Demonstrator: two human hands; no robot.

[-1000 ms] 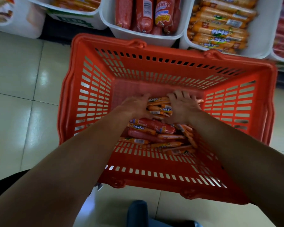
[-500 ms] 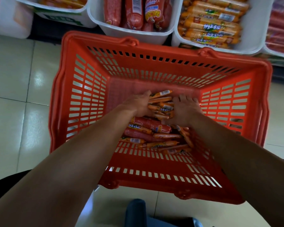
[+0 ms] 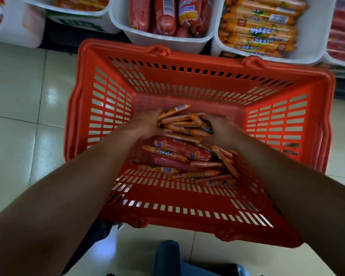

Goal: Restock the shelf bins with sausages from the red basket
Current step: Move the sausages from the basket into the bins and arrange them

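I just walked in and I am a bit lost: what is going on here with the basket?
A person reaches into the red basket with both hands. The left hand and the right hand grip a bunch of thin orange sausages between them. More thin ones and thick red sausages lie on the basket floor. The white shelf bins behind already hold sausages; this bunch is not yet in them.

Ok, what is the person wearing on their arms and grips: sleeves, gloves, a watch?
Nothing visible. The left forearm and right forearm are bare to the picture's edge, with no sleeves and no watch or bracelet at the wrists. The left grip and right grip are ungloved; motion blur hides any rings.
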